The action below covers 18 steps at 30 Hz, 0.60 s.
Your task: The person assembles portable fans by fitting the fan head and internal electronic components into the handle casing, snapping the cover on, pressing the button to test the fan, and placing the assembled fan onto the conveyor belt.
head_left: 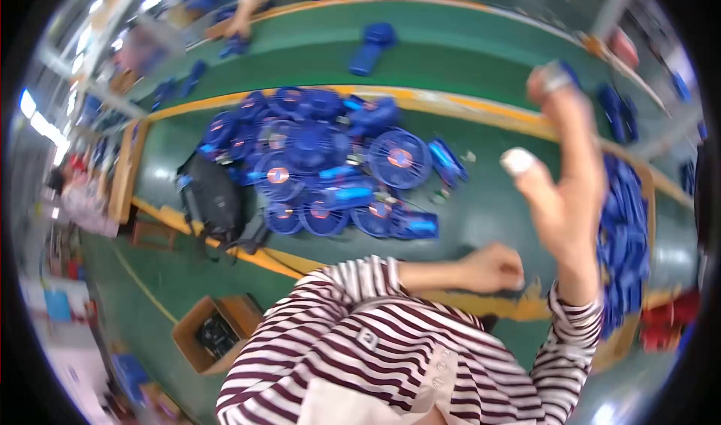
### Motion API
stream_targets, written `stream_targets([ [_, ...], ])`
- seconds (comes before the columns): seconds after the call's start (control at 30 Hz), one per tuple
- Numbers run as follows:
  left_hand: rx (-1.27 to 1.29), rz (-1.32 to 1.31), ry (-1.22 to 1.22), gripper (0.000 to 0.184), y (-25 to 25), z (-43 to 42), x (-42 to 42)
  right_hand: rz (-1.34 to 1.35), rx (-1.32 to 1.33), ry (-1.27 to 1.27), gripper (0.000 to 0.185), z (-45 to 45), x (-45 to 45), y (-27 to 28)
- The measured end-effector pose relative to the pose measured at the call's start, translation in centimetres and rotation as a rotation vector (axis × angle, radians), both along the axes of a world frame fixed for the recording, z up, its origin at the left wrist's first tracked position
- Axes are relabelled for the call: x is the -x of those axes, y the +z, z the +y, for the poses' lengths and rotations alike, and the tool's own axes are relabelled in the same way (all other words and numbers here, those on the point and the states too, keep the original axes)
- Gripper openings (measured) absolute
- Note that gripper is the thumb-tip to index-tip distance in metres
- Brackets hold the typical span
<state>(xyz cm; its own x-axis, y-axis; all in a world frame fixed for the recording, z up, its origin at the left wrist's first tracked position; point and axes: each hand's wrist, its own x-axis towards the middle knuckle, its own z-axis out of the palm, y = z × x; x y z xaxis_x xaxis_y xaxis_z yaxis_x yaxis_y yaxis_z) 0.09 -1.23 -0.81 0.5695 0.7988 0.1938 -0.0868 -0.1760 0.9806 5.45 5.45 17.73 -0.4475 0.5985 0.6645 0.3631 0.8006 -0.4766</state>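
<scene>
1. Fans (399, 158): blue, round grilles, orange-marked hubs; I see them heaped on green bench (473, 218).
2. Blue parts (622, 237): piled to the right; blur hides individual poses from me.

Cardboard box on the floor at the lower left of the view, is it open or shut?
Open: nothing covers the top of the cardboard box, and dark items show inside it.
</scene>
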Motion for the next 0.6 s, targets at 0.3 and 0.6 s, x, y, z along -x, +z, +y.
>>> stream_targets([
  [0.3, 0.054, -0.348, 0.088, 0.036, -4.5, -0.4, -1.6, -0.408, 0.634, -0.001, 0.090, 1.9, 11.3, -12.0],
  [0.6, -0.170, -0.219, 0.135, 0.051, -8.2, 0.1, -2.8, 0.371, 0.963, 0.253, 0.076, 0.9, 11.9, -11.4],
])
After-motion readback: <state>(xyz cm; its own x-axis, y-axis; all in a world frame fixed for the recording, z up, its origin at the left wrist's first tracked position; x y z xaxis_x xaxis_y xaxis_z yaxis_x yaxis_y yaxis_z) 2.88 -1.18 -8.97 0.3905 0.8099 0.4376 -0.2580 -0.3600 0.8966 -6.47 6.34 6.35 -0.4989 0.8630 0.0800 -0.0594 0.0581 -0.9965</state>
